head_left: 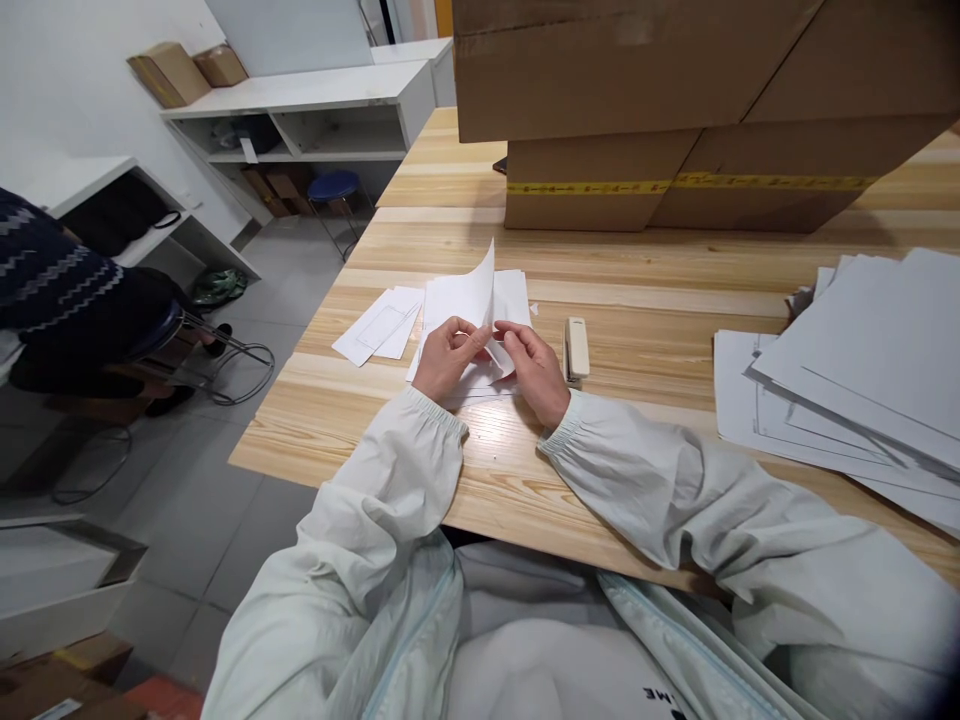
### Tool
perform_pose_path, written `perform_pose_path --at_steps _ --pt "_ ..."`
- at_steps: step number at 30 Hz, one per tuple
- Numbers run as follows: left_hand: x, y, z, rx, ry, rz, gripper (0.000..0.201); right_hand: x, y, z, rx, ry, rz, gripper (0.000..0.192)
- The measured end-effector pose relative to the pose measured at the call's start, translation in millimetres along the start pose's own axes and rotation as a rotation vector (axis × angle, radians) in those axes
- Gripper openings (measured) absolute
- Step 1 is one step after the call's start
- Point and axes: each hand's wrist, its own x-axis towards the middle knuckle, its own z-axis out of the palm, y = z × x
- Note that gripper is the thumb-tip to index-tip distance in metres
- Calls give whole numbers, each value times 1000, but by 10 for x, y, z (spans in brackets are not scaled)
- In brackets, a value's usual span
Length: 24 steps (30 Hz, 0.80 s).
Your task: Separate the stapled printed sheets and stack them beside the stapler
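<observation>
A sheet of paper [480, 290] stands bent upward between my two hands, its top corner curling to a point. My left hand [451, 355] pinches its lower edge from the left. On the other side, my right hand [534, 365] has its thumb and fingers closed on the same sheet. Beneath them lie more white sheets [514, 290] flat on the table. Just right of my right hand is a cream stapler [576, 348]. To the left, small paper slips [381, 325] overlap, one with a printed rectangle.
Large cardboard boxes [600, 185] with yellow tape stand at the back of the wooden table [360, 400]. A loose stack of papers [847, 370] lies at the right. Beyond the left edge, a person [60, 270] sits on a stool; a blue stool [333, 185] stands near white shelves [300, 95].
</observation>
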Motion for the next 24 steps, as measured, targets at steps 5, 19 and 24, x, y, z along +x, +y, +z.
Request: perform_pose_path --at_steps 5,19,24 --pt "-10 6 -53 -19 70 -69 22 14 20 -14 -85 63 -65 58" --pt "-73 84 -222 15 134 35 45 -38 -14 -98 -641 42 -343 77" --pt "-158 97 -141 111 -19 163 28 -4 -57 -134 -834 7 -532 77"
